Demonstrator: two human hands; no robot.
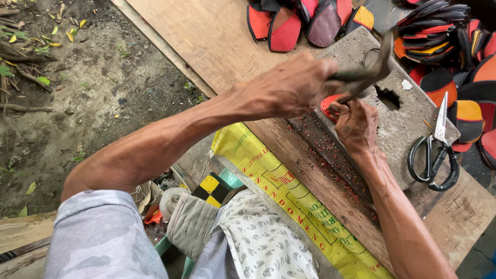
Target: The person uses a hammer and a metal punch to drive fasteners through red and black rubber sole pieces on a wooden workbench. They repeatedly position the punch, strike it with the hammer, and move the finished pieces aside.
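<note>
Punching: the person appears to be cutting or punching a small red rounded leather piece [330, 105] on a grey concrete block [408, 124]; red crumbs lie on the board below the right hand.
Next move: it likely calls for keeping the piece pinned flat while the tool bites squarely.
Left hand [294, 85]: fist wrapped tightly around a dark metal tool [369, 70], raised above the piece.
Right hand [356, 124]: fingers curled down, pressing the piece; exact grip is hard to see.
Nearby: black-handled steel scissors [434, 150] rest beside the right hand.
</note>
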